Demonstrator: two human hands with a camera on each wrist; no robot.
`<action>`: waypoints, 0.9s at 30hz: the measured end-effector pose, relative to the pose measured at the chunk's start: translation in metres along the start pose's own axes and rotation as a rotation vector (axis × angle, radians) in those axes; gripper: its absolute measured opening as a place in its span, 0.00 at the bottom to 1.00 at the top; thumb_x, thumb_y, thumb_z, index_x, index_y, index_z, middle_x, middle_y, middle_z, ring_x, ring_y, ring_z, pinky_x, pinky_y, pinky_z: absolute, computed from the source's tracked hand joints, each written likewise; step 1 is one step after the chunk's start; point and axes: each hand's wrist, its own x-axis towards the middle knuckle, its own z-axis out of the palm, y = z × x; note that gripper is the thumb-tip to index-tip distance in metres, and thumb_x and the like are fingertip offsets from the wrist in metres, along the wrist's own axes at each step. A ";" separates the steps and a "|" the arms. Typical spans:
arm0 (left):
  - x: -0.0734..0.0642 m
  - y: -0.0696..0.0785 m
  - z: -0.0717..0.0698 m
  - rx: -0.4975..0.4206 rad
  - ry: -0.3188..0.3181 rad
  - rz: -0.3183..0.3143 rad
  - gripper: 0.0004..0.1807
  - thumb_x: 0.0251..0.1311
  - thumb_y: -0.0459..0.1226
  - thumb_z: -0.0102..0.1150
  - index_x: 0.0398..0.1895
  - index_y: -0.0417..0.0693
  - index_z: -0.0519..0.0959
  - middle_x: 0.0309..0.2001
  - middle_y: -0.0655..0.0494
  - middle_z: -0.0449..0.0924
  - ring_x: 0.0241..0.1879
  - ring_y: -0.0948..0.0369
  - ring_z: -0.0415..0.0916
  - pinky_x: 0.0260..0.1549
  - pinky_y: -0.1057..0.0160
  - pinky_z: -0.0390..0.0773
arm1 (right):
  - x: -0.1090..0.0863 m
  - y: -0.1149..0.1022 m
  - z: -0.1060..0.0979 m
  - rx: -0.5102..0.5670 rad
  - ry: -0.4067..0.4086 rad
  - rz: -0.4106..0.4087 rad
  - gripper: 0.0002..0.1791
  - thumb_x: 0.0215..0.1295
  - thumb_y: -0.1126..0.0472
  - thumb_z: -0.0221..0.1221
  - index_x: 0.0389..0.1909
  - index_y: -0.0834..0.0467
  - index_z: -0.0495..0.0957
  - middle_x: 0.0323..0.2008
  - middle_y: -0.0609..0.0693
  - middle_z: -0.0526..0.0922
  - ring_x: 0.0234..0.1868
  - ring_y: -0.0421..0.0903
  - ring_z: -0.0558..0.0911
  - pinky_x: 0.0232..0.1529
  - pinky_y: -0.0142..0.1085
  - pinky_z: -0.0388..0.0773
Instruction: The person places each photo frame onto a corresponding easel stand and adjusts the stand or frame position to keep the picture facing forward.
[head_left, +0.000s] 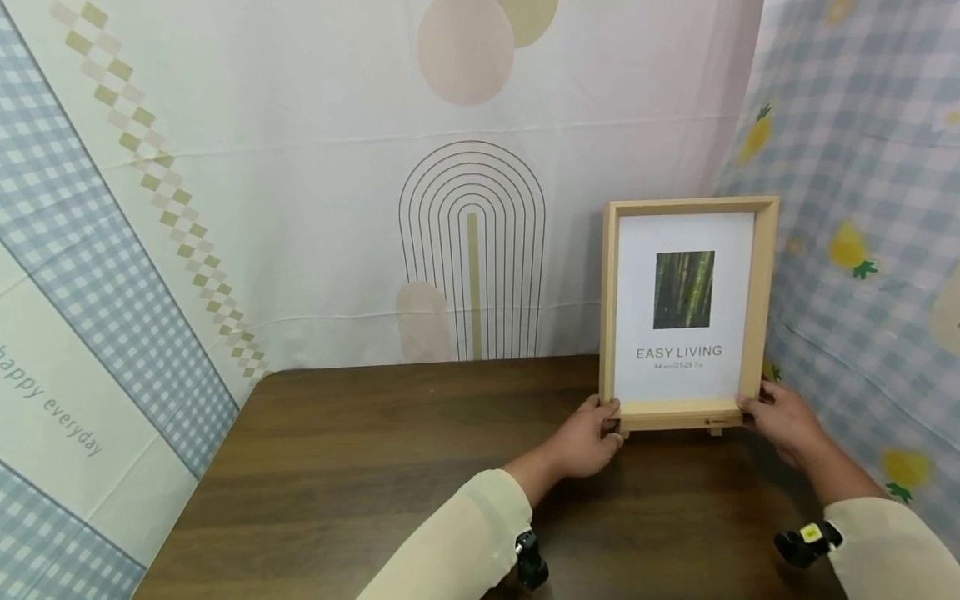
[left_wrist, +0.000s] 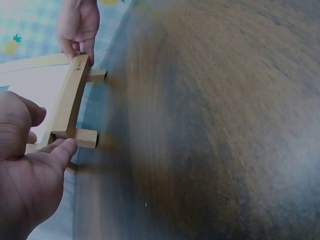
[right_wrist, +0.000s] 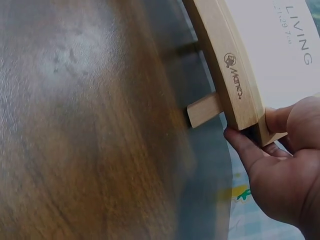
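You have both hands on a pale wooden picture frame (head_left: 611, 308), which stands upright in the right half of the head view. Your left hand (head_left: 587, 437) pinches its lower left corner, and your right hand (head_left: 786, 423) pinches the lower right corner, thumb against the front side and a fingertip at the underside of the lower bar (right_wrist: 217, 55). A dark printed logo sits on that bar, near your right hand.

Inside the frame, you see a white sheet (head_left: 637, 292) with a green bamboo photo (head_left: 684, 290) and the words "EASY LIVING" below it. Short wooden feet (right_wrist: 205, 110) jut out under the bar; you cannot tell whether they touch the dark brown wooden surface (head_left: 360, 450), which spreads across the bottom of the head view.

A pale patterned cloth (head_left: 322, 250) hangs behind at the upper middle, and a blue-checked cloth (head_left: 862, 333) with pineapples fills the right edge. Your cream sleeves (head_left: 465, 533) enter from the bottom, each with a black device (head_left: 531, 561) at the cuff.
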 end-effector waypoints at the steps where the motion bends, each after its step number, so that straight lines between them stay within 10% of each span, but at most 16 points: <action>1: 0.000 0.000 0.000 -0.012 -0.002 -0.006 0.33 0.74 0.31 0.54 0.78 0.37 0.57 0.80 0.37 0.41 0.65 0.60 0.72 0.48 0.76 0.74 | 0.000 0.000 0.000 0.004 0.008 0.006 0.37 0.83 0.56 0.44 0.76 0.78 0.42 0.66 0.82 0.58 0.62 0.72 0.71 0.45 0.40 0.85; 27: -0.002 -0.006 0.001 -0.086 0.017 -0.006 0.28 0.76 0.29 0.51 0.77 0.39 0.62 0.80 0.39 0.45 0.67 0.55 0.71 0.53 0.72 0.75 | 0.002 0.009 -0.005 0.106 -0.076 0.033 0.42 0.83 0.52 0.45 0.77 0.76 0.37 0.67 0.79 0.59 0.55 0.53 0.77 0.46 0.33 0.83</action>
